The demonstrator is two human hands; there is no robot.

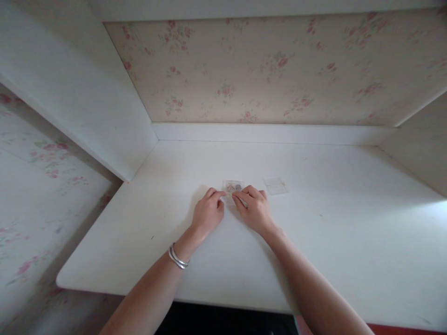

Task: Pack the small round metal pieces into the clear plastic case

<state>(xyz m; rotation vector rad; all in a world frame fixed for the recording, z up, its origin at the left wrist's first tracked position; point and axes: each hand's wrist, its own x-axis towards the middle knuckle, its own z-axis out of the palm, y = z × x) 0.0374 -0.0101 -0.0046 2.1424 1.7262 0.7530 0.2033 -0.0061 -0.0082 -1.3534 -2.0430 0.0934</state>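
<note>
A small clear plastic box (233, 183) lies on the white desk, with a few tiny round items in it, one brownish and one dark grey. My left hand (208, 210) is at the box's left side, fingers curled, thumb and forefinger closed at its edge. Over the near right part of the box, my right hand (255, 207) has thumb and forefinger pinched together. Whatever lies between those fingertips is too small to make out. A flat, clear square piece (275, 186), perhaps a lid, rests to the right of my right hand.
The white desktop (331, 242) stretches to both sides, its rounded front corner at the left. A white side panel (80, 83) rises at the left, and a low ledge (265, 133) runs along the floral back wall (244, 70). A dark speck (152, 237) lies left of my left forearm.
</note>
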